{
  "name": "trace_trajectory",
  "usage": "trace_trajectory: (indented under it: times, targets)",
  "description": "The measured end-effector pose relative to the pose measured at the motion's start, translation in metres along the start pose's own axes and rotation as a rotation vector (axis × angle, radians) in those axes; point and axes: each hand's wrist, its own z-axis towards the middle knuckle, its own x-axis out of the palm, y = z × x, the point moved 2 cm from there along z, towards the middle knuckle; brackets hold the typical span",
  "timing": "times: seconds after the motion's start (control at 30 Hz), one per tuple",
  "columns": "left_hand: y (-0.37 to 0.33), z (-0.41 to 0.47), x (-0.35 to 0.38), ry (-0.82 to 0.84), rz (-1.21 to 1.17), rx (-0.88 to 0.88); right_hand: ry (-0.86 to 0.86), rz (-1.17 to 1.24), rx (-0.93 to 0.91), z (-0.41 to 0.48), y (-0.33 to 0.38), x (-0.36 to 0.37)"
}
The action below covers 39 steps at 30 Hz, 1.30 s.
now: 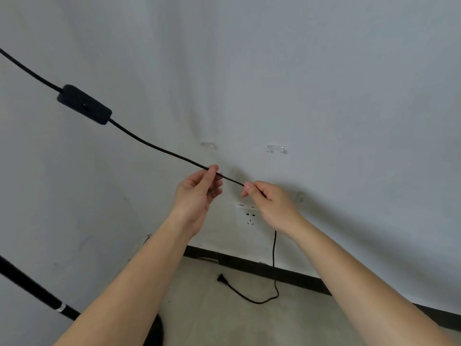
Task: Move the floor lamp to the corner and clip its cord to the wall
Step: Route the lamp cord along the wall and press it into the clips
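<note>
The cord [154, 146] is thin, black, round, w/ a boxy inline switch [84, 104] at approx 10 o'clock in the frame. It enters from the upper left edge, runs taut down toward centre, passes through both hands, then drops slack below the right hand and curls on the floor [249, 320], ending in a black plug [221, 278] lying loose at approx 6 o'clock.

Left hand [197, 196] pinches the cord btw thumb and forefinger tips, other fingers curled loose; closed on the cord. Right hand [272, 206] pinches it likewise just beside, at its 3 o'clock side, a short straight stretch btw the two.

Black lamp pole [32, 288] w/ a silver ring slants across the lower left, approx 8 o'clock; dark base [156, 330] partly hidden by the left forearm.

On the grey wall [324, 83], two clear clips [208, 145] [276, 149] sit just above the hands at 12 and 1 o'clock, both holding nothing. A third clear clip [300, 197] is at the right hand's 3 o'clock. White wall socket [247, 217] below the hands, nothing plugged in its visible holes.
</note>
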Motion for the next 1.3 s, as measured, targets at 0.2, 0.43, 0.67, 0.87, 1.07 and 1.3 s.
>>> trace_trajectory:
  times: [0.2, 0.43, 0.67, 0.87, 1.07, 1.3]
  targets:
    - [0.021, 0.012, -0.014, -0.012, -0.004, 0.065, 0.053, 0.042, 0.006, -0.001, -0.025, 0.028]
    - [0.008, 0.033, -0.028, -0.100, -0.251, 0.060, -0.109, 0.076, 0.006, -0.010, -0.027, 0.014]
    - [0.005, 0.030, -0.008, 0.060, -0.102, -0.048, -0.084, -0.055, -0.039, 0.017, 0.028, 0.002]
    - [-0.019, 0.047, -0.030, -0.266, -0.352, 0.027, -0.001, -0.032, 0.009, 0.012, 0.014, 0.001]
    - [-0.007, 0.041, -0.023, 0.020, -0.166, -0.132, -0.028, -0.003, -0.009, 0.028, 0.028, 0.011]
    - [-0.027, 0.064, -0.031, -0.148, -0.366, -0.010, 0.013, -0.075, -0.020, 0.037, 0.026, 0.002]
